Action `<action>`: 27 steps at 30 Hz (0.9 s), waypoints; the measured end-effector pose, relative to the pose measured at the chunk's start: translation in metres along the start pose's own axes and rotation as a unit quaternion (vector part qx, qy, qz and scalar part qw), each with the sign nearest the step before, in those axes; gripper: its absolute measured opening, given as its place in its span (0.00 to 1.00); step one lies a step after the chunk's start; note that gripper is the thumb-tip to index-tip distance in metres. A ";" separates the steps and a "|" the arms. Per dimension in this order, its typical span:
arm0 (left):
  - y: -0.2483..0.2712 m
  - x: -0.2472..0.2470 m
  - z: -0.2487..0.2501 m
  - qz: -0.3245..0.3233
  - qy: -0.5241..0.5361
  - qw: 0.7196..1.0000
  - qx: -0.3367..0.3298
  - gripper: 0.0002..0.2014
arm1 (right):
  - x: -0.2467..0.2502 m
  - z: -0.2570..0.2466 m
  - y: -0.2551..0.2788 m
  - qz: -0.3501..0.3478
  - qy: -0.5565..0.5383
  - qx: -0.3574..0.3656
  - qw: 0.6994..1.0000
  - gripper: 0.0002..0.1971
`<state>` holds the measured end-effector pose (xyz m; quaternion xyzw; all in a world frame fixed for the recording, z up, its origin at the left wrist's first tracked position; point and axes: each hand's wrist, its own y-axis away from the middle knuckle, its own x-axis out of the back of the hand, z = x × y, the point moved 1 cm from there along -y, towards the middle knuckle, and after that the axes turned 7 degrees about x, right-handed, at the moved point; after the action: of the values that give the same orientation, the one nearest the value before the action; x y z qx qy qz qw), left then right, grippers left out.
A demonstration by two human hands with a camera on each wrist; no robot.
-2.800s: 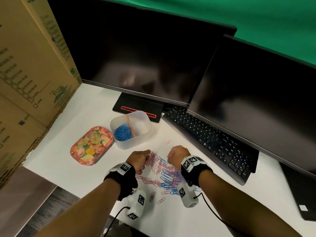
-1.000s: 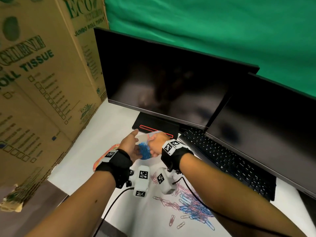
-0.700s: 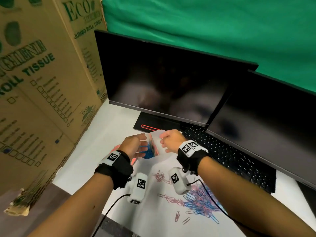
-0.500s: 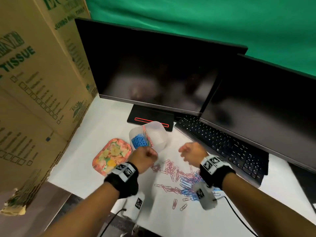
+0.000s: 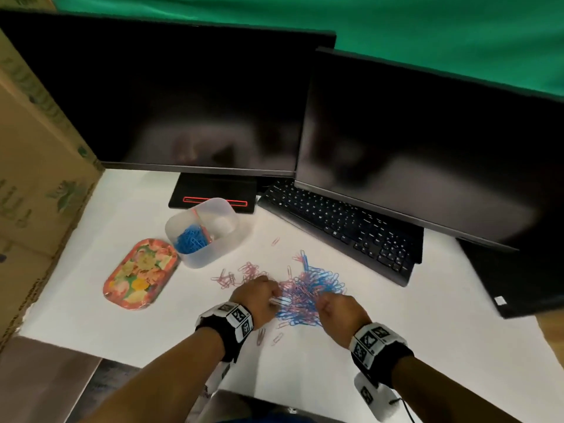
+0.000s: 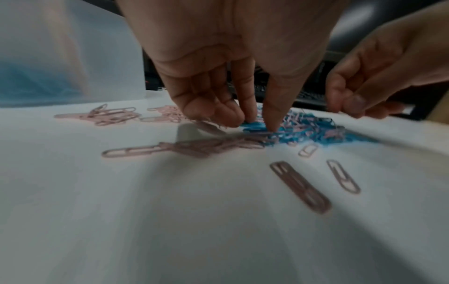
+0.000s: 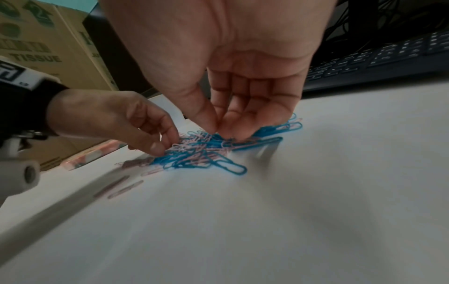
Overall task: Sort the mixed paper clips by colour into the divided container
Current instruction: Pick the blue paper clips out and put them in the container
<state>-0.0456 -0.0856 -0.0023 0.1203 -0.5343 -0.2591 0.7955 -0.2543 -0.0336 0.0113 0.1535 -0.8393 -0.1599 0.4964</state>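
Both hands reach down into the mixed pile of clips [image 5: 308, 293] on the white table [image 5: 427, 315]. The left hand [image 6: 218, 80] pinches at blue clips to lift them. The right hand [image 7: 233, 92] pinches too; whether it holds 1 is unclear. The clear tub [image 5: 203, 230] sits close, so drops are short.

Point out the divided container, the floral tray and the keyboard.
divided container [image 5: 229, 210], head view, far rim.
floral tray [image 5: 139, 274], head view, centre of patterned face.
keyboard [image 5: 341, 230], head view, middle keys.
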 end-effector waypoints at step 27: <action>-0.004 0.009 -0.024 0.027 0.361 0.928 0.091 0.17 | -0.021 0.004 -0.001 0.058 0.073 0.104 0.990 0.08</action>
<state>-0.0225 -0.0955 -0.0065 0.2634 -0.2355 -0.1264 0.9269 -0.2482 -0.0246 -0.0077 0.1665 -0.8201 -0.0311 0.5465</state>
